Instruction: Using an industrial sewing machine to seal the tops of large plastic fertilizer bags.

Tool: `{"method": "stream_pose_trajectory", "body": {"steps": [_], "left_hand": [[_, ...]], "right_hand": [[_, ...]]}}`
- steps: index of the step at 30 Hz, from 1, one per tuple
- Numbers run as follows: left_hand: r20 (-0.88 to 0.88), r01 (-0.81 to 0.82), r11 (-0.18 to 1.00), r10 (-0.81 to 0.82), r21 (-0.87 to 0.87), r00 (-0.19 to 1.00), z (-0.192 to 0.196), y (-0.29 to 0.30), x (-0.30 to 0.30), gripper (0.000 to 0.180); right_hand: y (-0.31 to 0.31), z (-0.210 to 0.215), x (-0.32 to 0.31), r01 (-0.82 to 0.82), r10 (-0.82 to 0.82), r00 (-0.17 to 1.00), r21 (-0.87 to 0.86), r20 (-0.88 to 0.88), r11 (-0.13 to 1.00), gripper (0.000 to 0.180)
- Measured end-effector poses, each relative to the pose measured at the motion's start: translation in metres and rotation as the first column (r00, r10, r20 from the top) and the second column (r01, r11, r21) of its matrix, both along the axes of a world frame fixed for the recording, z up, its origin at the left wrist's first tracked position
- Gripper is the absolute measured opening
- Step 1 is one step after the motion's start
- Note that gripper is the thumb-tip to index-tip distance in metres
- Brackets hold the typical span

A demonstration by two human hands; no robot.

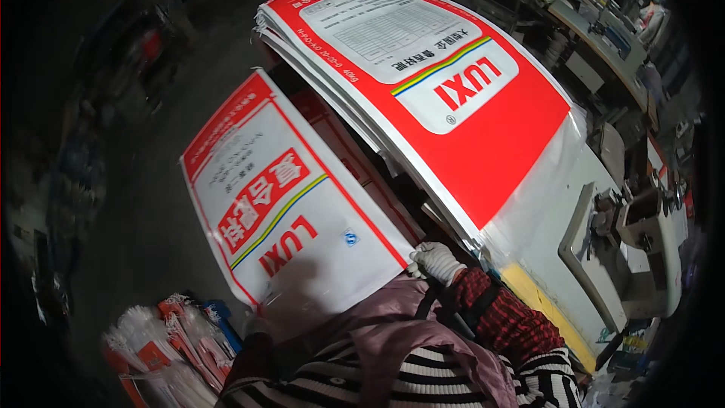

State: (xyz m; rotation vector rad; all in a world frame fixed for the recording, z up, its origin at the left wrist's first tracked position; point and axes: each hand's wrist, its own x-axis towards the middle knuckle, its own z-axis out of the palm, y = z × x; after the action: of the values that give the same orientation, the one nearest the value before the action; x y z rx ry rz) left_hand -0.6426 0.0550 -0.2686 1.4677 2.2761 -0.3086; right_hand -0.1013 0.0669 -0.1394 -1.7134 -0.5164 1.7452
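My right hand (433, 260), in a white work glove, grips the lower right corner of a single red-and-white printed woven sack (291, 208), fingers (423, 266) curled shut on its edge. That sack hangs tilted in front of me, its printed face toward me, just left of the tall stack of matching sacks (430, 83) lying on the work surface (547, 245). My left hand is hidden behind the sack's lower edge, so I cannot tell whether it is clenched or released. To the right of the stack stands a pale sewing machine (630, 249), with a yellow strip (540, 302) along the surface's near edge. Down at my lower left lies a heap of bundled sacks (170, 344) with frayed white ends.
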Motion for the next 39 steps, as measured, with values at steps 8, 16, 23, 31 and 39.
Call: {"method": "stream_pose_trajectory", "body": {"steps": [8,16,23,31,39], "left_hand": [[0.01,0.092,0.967,-0.093,-0.237,0.996,-0.043,0.074,0.069,0.045],[-0.032,-0.139,0.983,0.144,0.115,0.989,-0.026,0.12,0.146,0.07],[0.138,0.162,0.389,-0.637,0.907,0.759,0.219,0.226,0.401,0.048],[-0.008,0.801,-0.066,-0.997,0.595,-0.076,0.283,0.061,0.702,0.069],[0.422,0.691,0.271,-0.905,0.67,-0.055,0.206,0.093,0.742,0.018]], "right_hand": [[-0.013,-0.078,0.031,0.223,-0.228,0.973,-0.093,-0.043,0.97,0.026],[-0.068,0.034,0.03,-0.403,0.224,0.844,0.301,0.487,0.865,0.041],[-0.097,0.112,0.097,0.215,-0.071,0.946,0.449,-0.317,0.867,0.03],[-0.135,0.088,0.208,0.788,-0.648,0.612,0.42,-0.453,0.45,0.028],[-0.112,0.073,0.249,0.8,-0.651,0.598,0.399,-0.468,0.448,0.028]]}}
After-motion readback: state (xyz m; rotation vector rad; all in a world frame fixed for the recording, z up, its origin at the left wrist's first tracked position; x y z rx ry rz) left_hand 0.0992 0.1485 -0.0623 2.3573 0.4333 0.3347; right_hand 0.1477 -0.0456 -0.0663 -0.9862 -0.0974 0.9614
